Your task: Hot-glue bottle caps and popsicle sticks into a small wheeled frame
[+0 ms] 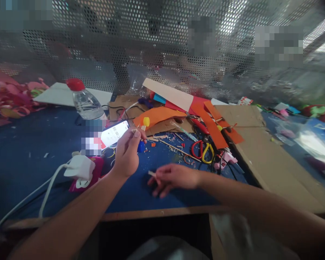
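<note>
My left hand (128,150) is raised over the blue table, its thumb and fingers pinched on a small bundle of pale sticks (143,127). A yellow knob (146,121) tops the bundle. Just below the fingers shows a blue piece (141,146); I cannot tell whether it is joined to the bundle. Lower and to the right, my right hand (173,177) pinches a short pale strip (151,173) between thumb and forefinger. Its other fingers hang loosely curled above the tabletop. Both hands are apart from each other.
Scissors (203,151) with red and yellow handles lie among scraps. Behind are orange sheets (159,115) and cardboard (241,151). A lit phone (115,133), a water bottle (88,103) and a white charger (79,167) with cables stand left. Perforated metal (162,43) borders the back.
</note>
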{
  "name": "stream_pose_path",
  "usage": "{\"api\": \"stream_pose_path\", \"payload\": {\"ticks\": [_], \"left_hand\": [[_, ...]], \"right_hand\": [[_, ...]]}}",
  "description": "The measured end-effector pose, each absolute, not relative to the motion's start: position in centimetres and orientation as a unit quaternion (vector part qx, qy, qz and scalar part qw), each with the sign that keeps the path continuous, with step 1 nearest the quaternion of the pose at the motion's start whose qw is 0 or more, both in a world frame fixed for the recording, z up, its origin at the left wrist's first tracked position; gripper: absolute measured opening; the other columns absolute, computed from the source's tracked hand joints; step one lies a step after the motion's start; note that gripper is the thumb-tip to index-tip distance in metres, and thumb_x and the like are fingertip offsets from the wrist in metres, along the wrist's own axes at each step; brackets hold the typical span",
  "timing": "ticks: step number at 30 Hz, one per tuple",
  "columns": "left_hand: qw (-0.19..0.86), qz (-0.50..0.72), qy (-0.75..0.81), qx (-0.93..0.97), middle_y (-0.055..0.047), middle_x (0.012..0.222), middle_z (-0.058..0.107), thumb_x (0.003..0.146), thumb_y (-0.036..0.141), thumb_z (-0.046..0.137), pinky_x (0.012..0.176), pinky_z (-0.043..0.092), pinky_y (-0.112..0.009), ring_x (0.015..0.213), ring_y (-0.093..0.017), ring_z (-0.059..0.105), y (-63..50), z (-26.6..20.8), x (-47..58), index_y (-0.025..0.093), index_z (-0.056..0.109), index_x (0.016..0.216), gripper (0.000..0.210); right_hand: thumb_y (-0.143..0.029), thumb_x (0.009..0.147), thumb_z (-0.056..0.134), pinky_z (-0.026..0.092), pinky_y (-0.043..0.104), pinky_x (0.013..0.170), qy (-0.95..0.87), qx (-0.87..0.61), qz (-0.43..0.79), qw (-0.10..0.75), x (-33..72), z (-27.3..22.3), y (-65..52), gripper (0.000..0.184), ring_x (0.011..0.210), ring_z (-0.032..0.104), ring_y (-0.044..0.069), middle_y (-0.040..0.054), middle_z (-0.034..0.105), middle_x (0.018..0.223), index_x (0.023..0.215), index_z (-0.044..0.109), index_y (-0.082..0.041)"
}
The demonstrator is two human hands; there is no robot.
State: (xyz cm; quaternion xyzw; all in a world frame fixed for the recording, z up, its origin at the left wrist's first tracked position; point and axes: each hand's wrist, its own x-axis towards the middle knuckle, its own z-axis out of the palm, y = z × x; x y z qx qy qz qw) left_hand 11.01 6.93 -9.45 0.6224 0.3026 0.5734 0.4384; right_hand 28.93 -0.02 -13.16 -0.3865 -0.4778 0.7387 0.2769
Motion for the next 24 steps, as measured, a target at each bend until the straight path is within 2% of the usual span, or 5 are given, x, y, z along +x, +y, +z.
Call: {"api": "stream_pose_path", "payload": {"ticks": [6,13,18,20,24], "left_hand": [[0.439,0.577,0.306,0.617,-0.003,0.079,0.06,0.1,0.048,0.057,0.075,0.048,-0.033,0.076,-0.019,0.057,7.1,-9.7,10.8,0.022,0.063,0.08,0.033],[0.444,0.577,0.289,0.622,-0.003,0.078,0.06,0.101,0.047,0.056,0.067,0.048,-0.031,0.073,-0.017,0.056,7.1,-9.8,10.9,0.022,0.064,0.08,0.033],[0.437,0.579,0.288,0.625,-0.002,0.074,0.059,0.1,0.048,0.057,0.065,0.046,-0.03,0.069,-0.016,0.055,7.1,-9.7,11.0,0.021,0.064,0.078,0.035],[0.446,0.578,0.286,0.62,-0.002,0.074,0.058,0.1,0.048,0.058,0.062,0.045,-0.029,0.068,-0.016,0.054,7.1,-9.8,11.0,0.021,0.064,0.079,0.035],[0.446,0.578,0.279,0.624,-0.003,0.078,0.062,0.1,0.05,0.058,0.061,0.045,-0.029,0.07,-0.016,0.056,7.1,-10.0,11.1,0.021,0.067,0.082,0.035]], "right_hand": [[-0.063,0.092,0.065,0.057,0.038,0.099,-0.481,-0.446,0.579,0.484,30.3,-11.3,2.0,0.044,0.104,0.07,0.019,0.0073,0.073,0.11,0.082,0.056,-0.022],[-0.063,0.09,0.069,0.064,0.039,0.077,-0.471,-0.349,0.767,0.26,27.7,-12.8,-5.0,0.045,0.091,0.075,0.023,0.0129,0.075,0.111,0.082,0.062,-0.019],[-0.067,0.088,0.069,0.056,0.038,0.102,-0.479,-0.454,0.589,0.466,31.3,-13.1,-1.6,0.046,0.117,0.066,0.022,0.0102,0.069,0.123,0.088,0.058,-0.022],[-0.067,0.091,0.064,0.06,0.038,0.09,-0.486,-0.444,0.576,0.485,32.6,-12.5,-2.6,0.047,0.104,0.071,0.022,0.0099,0.071,0.116,0.085,0.054,-0.022],[-0.063,0.098,0.057,0.059,0.032,0.062,-0.572,-0.411,0.657,0.268,33.8,-12.1,-5.6,0.048,0.064,0.074,0.019,0.0081,0.074,0.082,0.082,0.06,-0.019]]}}
